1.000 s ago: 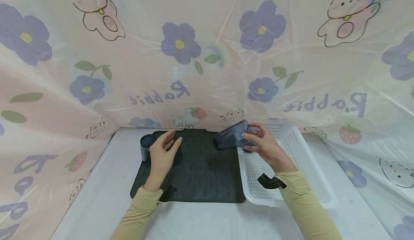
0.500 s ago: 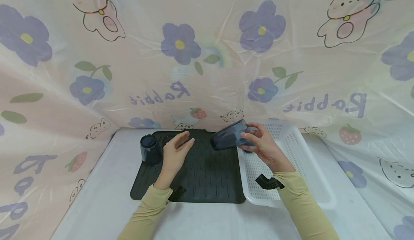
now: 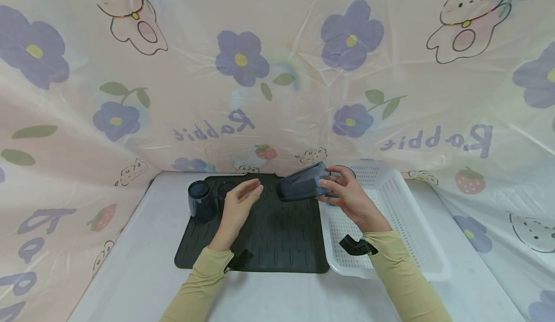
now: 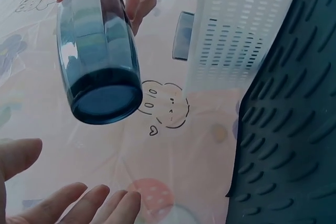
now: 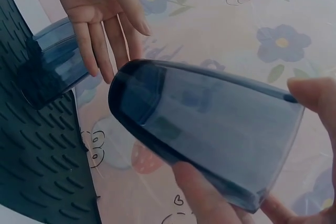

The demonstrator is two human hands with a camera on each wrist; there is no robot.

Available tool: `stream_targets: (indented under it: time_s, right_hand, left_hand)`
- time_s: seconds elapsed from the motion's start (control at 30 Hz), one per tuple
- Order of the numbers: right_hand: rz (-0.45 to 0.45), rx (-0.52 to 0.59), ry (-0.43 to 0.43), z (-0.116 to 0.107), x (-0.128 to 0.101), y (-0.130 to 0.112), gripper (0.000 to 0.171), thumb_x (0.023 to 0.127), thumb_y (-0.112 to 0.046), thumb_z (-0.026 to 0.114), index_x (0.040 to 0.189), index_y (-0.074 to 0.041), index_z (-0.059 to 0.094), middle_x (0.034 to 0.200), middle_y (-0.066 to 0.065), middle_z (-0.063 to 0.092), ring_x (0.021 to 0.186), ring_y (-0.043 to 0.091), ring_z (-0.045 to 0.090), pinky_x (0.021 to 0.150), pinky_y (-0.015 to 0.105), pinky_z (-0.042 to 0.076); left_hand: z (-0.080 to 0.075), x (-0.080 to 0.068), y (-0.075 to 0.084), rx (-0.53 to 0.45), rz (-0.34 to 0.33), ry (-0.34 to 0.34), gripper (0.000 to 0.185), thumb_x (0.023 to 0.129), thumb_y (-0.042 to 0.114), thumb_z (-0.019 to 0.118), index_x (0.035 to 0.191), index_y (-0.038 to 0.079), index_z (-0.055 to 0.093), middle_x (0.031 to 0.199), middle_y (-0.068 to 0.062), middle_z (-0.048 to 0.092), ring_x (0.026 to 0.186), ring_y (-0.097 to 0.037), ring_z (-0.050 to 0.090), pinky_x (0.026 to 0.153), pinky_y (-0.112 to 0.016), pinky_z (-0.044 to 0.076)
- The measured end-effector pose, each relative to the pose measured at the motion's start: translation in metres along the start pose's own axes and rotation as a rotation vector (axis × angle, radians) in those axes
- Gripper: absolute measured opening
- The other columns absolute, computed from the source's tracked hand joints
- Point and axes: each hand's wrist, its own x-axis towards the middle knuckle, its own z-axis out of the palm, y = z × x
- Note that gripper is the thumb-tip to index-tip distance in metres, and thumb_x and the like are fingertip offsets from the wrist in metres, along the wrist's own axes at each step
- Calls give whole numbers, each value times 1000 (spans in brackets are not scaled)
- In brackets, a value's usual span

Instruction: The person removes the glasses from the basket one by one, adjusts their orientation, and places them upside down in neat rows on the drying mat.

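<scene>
In the head view my right hand point(image 3: 355, 201) grips a blue tinted drinking glass point(image 3: 300, 183) near its rim. The glass is held in the air, tilted, its thick base pointing left. My left hand point(image 3: 236, 208) is over the dark mat point(image 3: 286, 240), fingers extended toward that base but apart from it, holding nothing. Two more blue glasses stand base up at the mat's left: one glass point(image 3: 202, 204) in plain sight, the other glass point(image 3: 226, 188) partly behind my left hand. The right wrist view shows thumb and fingers around the held glass point(image 5: 210, 129).
A white perforated basket point(image 3: 427, 245) adjoins the mat's right edge. In the left wrist view a blue glass piece point(image 4: 182, 36) shows at the basket's rim, mostly hidden. A patterned plastic sheet point(image 3: 277, 105) rises behind the white table point(image 3: 277, 298).
My left hand has moved right, away from the leftmost glass, toward the held one. My right hand has shifted slightly left with its glass.
</scene>
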Motion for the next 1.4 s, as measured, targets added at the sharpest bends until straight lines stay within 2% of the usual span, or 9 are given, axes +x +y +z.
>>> stream_targets:
  time_s: [0.2, 0.3, 0.4, 0.6, 0.73, 0.93, 1.2, 1.4]
  right_hand:
    - [15, -15, -23, 0, 2, 4, 59, 91, -3, 63, 139, -1, 29, 118, 14, 43, 100, 22, 54, 88, 53, 51]
    - [19, -12, -36, 1, 2, 6, 59, 91, -2, 62, 140, -1, 29, 118, 14, 45, 95, 20, 59, 88, 53, 51]
    - [20, -12, -51, 2, 1, 6, 61, 90, -2, 63, 141, -2, 29, 121, 15, 45, 95, 19, 60, 87, 52, 52]
    - [17, -48, -79, 4, 1, 5, 64, 89, -2, 62, 143, -2, 28, 132, 22, 39, 99, 21, 59, 88, 51, 51]
    - [26, -67, -79, 6, 1, 5, 64, 89, -1, 62, 143, -2, 28, 134, 22, 38, 99, 21, 59, 90, 52, 50]
    - [41, -48, -81, 9, 1, 6, 64, 88, -1, 65, 141, -4, 30, 133, 21, 40, 101, 22, 59, 87, 48, 53]
    - [43, -45, -102, 10, 0, 6, 63, 89, -1, 63, 142, -3, 29, 131, 20, 40, 100, 21, 59, 87, 46, 53]
    - [53, -44, -104, 11, -1, 5, 64, 89, -1, 63, 143, -4, 28, 131, 19, 40, 100, 21, 59, 86, 46, 54]
  left_hand:
    - [3, 7, -16, -157, -95, -53, 38, 95, 16, 62, 130, -1, 56, 127, -20, 56, 115, -32, 56, 94, -40, 50]
    - [6, 12, -28, -216, -121, -68, 40, 95, 18, 63, 130, 0, 56, 128, -19, 56, 118, -33, 55, 95, -41, 49]
    - [9, 13, -33, -245, -128, -78, 42, 94, 22, 64, 129, 1, 57, 128, -18, 57, 119, -34, 54, 94, -40, 50]
    - [13, 13, -35, -271, -143, -75, 43, 93, 25, 65, 129, 1, 58, 126, -16, 58, 112, -28, 59, 91, -39, 52]
    - [15, 13, -35, -290, -162, -83, 43, 94, 25, 64, 129, 0, 57, 126, -16, 58, 110, -27, 61, 91, -40, 52]
    - [19, 13, -37, -332, -179, -141, 49, 95, 28, 62, 131, -4, 53, 127, -18, 55, 107, -24, 61, 91, -42, 52]
    - [21, 13, -39, -427, -238, -204, 48, 93, 30, 65, 128, -1, 56, 119, -17, 58, 94, -24, 66, 90, -46, 52]
    - [21, 13, -40, -474, -260, -237, 53, 91, 28, 68, 133, 0, 52, 124, -19, 55, 97, -24, 65, 91, -45, 52]
